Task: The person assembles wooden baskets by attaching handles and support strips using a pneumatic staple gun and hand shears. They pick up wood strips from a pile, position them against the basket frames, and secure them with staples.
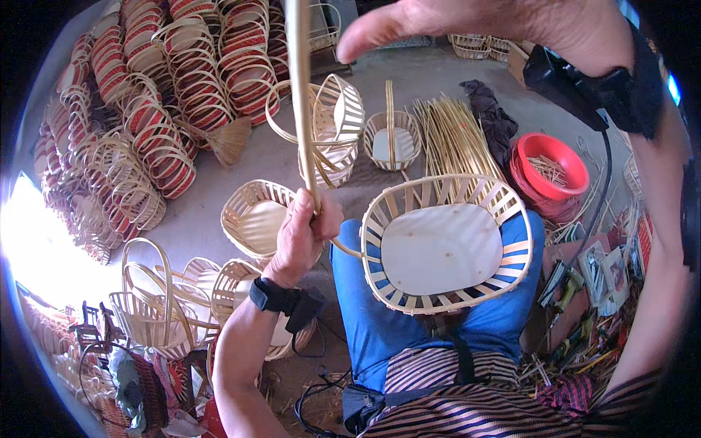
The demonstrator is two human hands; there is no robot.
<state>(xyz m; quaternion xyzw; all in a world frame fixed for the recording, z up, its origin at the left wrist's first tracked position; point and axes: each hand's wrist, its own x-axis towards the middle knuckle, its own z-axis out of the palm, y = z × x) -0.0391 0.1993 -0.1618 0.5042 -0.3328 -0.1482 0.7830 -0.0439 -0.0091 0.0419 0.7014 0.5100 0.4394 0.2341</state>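
Observation:
My left hand [310, 219] is closed around a long pale bamboo strip [301, 87], which rises upright past the top edge and curves below my fist toward the basket on my lap. That shallow oval basket [442, 248], with a pale solid bottom and slatted sides, rests across my jeans. At the upper right my right hand [453, 29] is raised, partly cut off by the edge, its visible digit stretched toward the strip but apart from it, with nothing seen in it.
Stacks of red-banded baskets [241, 80] fill the upper left. Loose baskets [255, 219] stand ahead and left, beside a bundle of strips [445, 131]. A red basin [548, 164] holding short pieces and a cluttered pile of tools and scraps [606, 285] lie at the right.

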